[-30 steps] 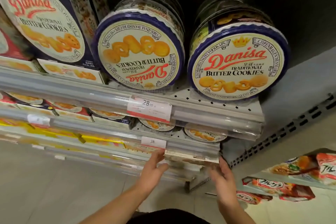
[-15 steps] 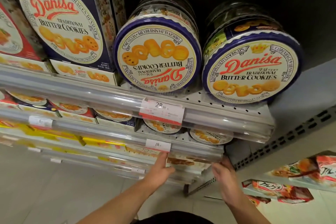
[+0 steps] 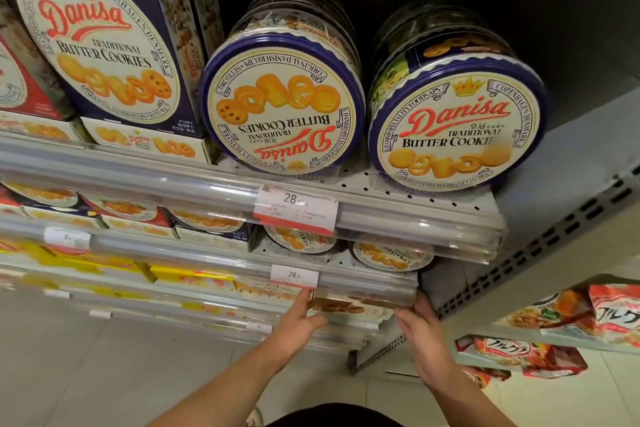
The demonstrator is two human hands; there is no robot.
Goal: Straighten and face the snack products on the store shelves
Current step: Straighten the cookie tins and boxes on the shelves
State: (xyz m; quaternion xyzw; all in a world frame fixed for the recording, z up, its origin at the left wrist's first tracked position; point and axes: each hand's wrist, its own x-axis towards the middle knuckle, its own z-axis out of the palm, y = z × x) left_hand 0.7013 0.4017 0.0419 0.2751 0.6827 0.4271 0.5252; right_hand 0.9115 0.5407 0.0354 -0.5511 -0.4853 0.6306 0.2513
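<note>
Standing on edge on the upper shelf (image 3: pixel 398 184) are two round cookie tins (image 3: pixel 457 121) (one label upside down); lower, a flat snack box (image 3: pixel 346 305) is held at its ends by the left hand (image 3: pixel 298 321) and right hand (image 3: pixel 417 324), fingers curled.

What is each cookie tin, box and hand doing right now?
Left tin: on edge, label upside down.
Right tin: on edge, label upright.
Blue box: standing, facing out.
Low box: held at both ends.
Left hand: gripping low box.
Right hand: gripping low box.
</note>
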